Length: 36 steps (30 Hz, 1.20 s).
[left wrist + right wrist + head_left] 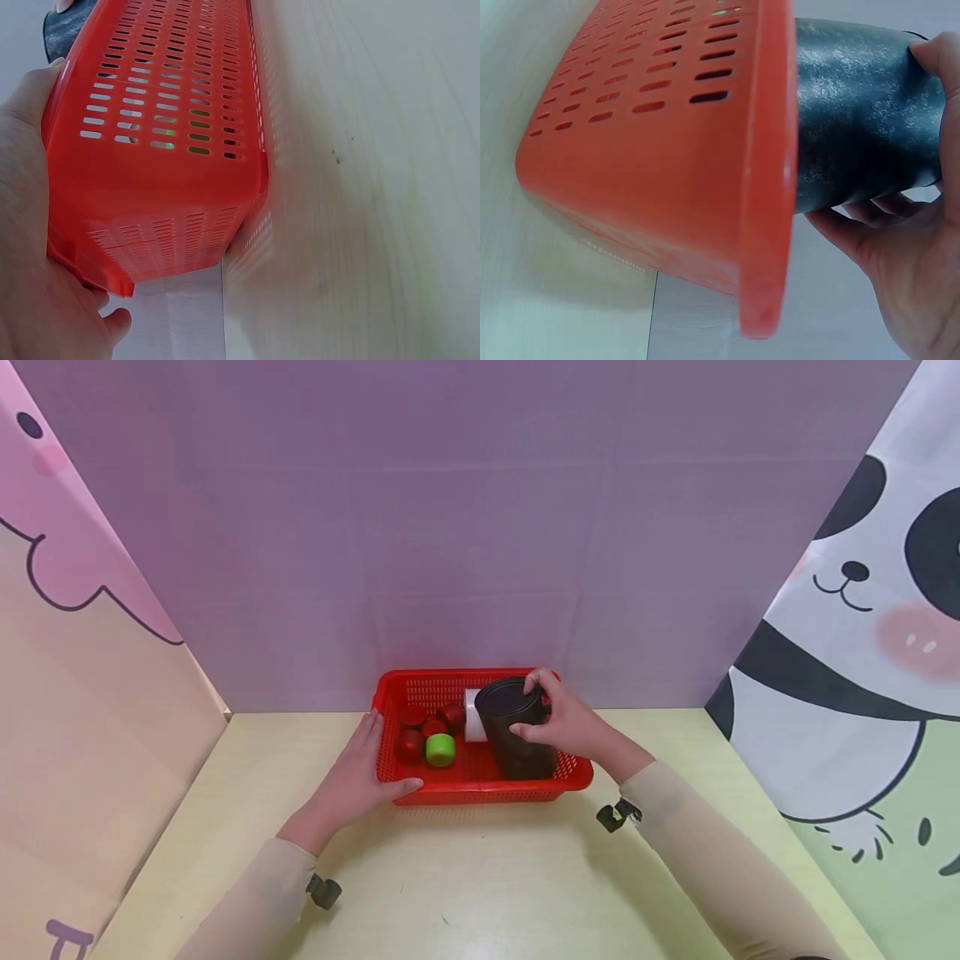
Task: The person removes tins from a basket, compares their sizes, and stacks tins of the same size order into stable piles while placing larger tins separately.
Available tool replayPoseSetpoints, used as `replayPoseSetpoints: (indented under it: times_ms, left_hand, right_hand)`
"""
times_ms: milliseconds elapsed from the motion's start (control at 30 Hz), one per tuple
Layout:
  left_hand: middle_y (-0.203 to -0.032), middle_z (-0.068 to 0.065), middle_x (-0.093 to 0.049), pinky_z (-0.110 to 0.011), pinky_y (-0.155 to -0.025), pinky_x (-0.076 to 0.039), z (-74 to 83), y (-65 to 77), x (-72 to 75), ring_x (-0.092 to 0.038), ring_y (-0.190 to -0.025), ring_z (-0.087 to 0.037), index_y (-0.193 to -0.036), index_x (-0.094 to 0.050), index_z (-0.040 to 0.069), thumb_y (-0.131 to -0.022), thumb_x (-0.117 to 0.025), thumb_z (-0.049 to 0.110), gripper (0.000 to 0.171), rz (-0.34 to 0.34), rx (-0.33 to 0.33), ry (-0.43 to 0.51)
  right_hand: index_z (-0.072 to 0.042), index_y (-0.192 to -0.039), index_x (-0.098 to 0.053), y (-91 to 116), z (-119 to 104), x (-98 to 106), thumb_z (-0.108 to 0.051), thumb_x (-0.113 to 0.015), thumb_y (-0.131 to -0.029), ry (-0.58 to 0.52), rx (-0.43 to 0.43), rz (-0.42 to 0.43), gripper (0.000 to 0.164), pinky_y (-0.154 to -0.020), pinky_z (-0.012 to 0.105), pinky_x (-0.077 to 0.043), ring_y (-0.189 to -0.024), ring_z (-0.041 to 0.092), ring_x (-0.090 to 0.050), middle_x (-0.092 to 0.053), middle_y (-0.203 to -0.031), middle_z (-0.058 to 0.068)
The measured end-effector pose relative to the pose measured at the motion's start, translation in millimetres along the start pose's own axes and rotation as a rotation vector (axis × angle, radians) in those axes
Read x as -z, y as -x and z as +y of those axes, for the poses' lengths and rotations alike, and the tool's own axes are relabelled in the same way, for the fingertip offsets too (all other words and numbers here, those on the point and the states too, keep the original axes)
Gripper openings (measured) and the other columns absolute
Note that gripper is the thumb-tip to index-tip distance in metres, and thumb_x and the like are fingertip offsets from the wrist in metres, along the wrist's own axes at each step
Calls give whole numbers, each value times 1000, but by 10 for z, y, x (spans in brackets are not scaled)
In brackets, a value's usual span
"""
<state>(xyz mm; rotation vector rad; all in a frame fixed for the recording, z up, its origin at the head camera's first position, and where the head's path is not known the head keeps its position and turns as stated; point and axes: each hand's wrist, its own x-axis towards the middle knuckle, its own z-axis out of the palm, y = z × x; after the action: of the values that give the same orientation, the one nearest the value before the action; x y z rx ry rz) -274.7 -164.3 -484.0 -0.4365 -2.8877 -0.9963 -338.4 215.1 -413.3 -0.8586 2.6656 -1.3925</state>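
Note:
My right hand [564, 724] grips a black cylindrical canister [517, 752] near its top, thumb on the near side and fingers around the far side. The canister leans inside a red plastic basket [480, 795], its lower end within the walls; in the right wrist view, the dark canister [855, 112] rises above the rim. My left hand [358, 781] rests around the basket's front left corner, fingers along the left side and thumb on the front rim. Beside the canister lie a white cylinder [473, 718], partly covered, a green round piece [440, 750] and several red round pieces [410, 746].
The basket stands on a pale wooden table [480, 877], close to a purple backdrop [472, 527]. Printed panels stand on both sides, a panda panel [832, 735] at the right and a pink cartoon panel [82, 527] at the left.

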Motion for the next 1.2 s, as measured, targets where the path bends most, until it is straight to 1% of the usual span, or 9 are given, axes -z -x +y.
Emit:
replayPoseSetpoints:
  times_ms: [167,233,367,433,533,700,833,1000,1200]
  left_hand:
    - [-185,-16,-9,-65,-114,-51,-7,5,-5,-11,-169,-41,-177,-10,3,-84,-85,72,138,2,0,-5]
    - [-185,-16,-9,-64,-114,-51,-12,3,-14,-11,-169,-41,-177,-10,4,-84,-85,72,138,3,1,-6]
    - [-185,-16,-8,-64,-115,-51,-7,6,-23,-11,-169,-41,-177,-10,3,-84,-85,72,138,2,5,-8]
    - [-185,-15,-8,-64,-114,-51,-2,3,-26,-11,-170,-40,-177,-10,4,-84,-85,72,138,1,7,-7]
    - [-185,-15,-8,-64,-114,-52,5,4,-24,-11,-170,-40,-177,-9,5,-83,-86,72,138,-2,12,-5]
    - [-186,-14,-7,-64,-113,-52,10,10,-11,-10,-170,-40,-178,-9,5,-83,-85,72,139,-9,19,-2]
    - [-186,-14,-7,-64,-113,-53,-3,10,-9,-11,-169,-40,-178,-9,6,-83,-86,71,138,-4,15,7]
    - [-185,-14,-8,-64,-111,-54,-9,15,-4,-13,-169,-40,-178,-9,7,-83,-88,68,138,5,12,12]
    - [-185,-14,-8,-64,-111,-54,2,14,-4,-12,-169,-41,-178,-9,6,-83,-87,69,138,0,7,16]
  right_hand:
    - [-13,-130,-46,49,-27,29,-8,-89,-92,-6,-6,79,58,-87,38,-65,-112,37,-65,-64,-128,17]
    - [-13,-131,-45,66,-32,42,-9,-88,-93,-9,-20,107,58,-88,38,-65,-116,38,-64,-63,-131,18]
    - [-14,-133,-44,96,-39,80,-10,-87,-94,-41,-52,162,58,-95,50,-65,-125,42,-61,-58,-140,18]
    - [-13,-133,-43,107,-48,109,-10,-87,-94,-61,-58,188,59,-101,59,-62,-131,43,-58,-56,-143,18]
    - [-12,-134,-42,121,-56,159,-10,-87,-95,-72,-59,219,59,-108,65,-57,-138,44,-54,-54,-147,18]
    - [-10,-136,-40,175,-73,238,-11,-86,-96,-107,-66,259,61,-113,65,-52,-142,44,-51,-52,-149,19]
    - [-7,-135,-40,217,-83,305,-8,-85,-96,-123,-36,301,60,-116,67,-48,-142,43,-51,-52,-146,20]
    - [-6,-135,-40,251,-104,400,-8,-85,-96,-113,-9,338,59,-114,69,-49,-141,42,-51,-53,-145,20]
    - [-2,-137,-38,290,-101,517,-7,-84,-98,-126,5,388,60,-117,66,-48,-140,40,-54,-53,-145,19]
